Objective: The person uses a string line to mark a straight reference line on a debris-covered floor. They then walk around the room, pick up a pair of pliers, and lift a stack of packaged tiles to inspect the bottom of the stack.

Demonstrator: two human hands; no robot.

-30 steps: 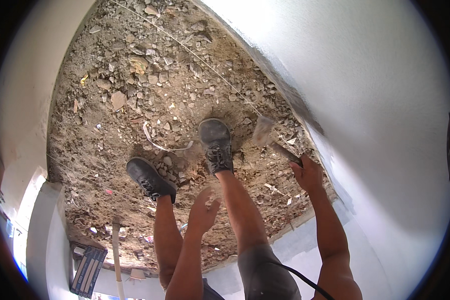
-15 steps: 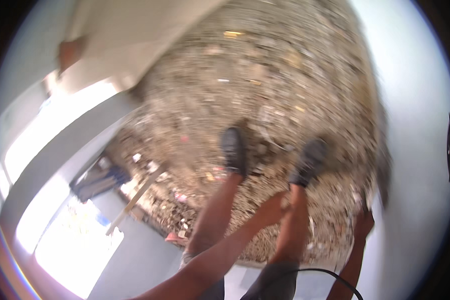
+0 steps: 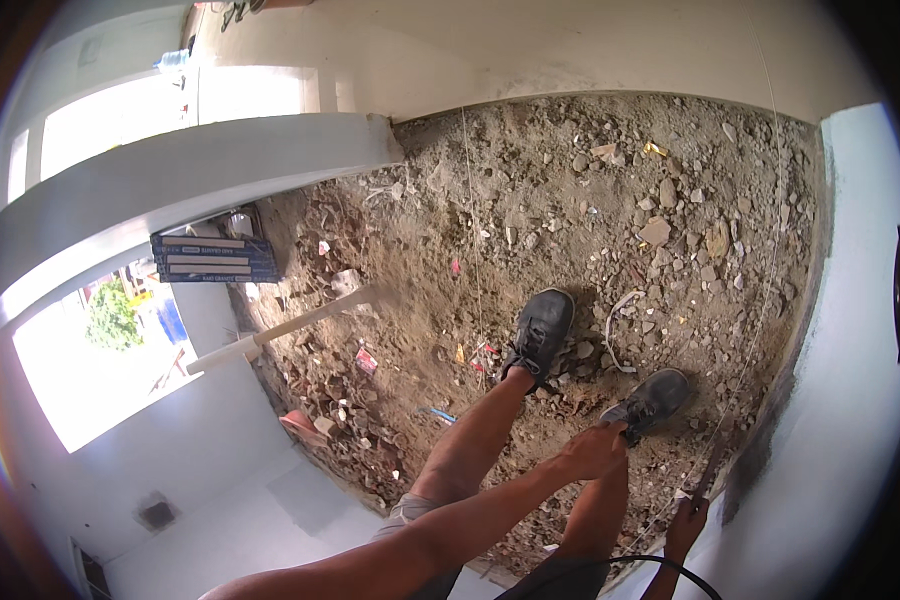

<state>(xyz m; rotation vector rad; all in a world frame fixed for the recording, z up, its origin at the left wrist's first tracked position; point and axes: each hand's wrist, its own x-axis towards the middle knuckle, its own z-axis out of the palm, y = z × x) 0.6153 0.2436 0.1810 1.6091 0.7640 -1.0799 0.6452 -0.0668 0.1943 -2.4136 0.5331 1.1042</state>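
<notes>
My left hand (image 3: 592, 452) is in front of my right shin, just below the shoe, its fingers curled closed. Whatever it grips, if anything, cannot be made out. Low beside the pale wall on the right, my right hand (image 3: 686, 524) is closed around a dark, narrow, flat tool (image 3: 711, 468). The tool points away from me along the foot of the wall; its exact kind is unclear. A thin string (image 3: 773, 240) stretches over the ground near that wall, passing close to the tool.
Rough soil with stones and scraps (image 3: 620, 230) lies around my dark shoes (image 3: 544, 330). A second string (image 3: 472, 210) crosses it. To the left are a long-handled tool (image 3: 290, 325), stacked blue boxes (image 3: 215, 260) and a bright opening (image 3: 100, 350). A black cable (image 3: 660, 560) hangs near my right arm.
The view has swung and sharpened, showing the far wall and more ground. My right hand appears lower in the picture, still beside the right wall; my left hand stays by my right shin.
</notes>
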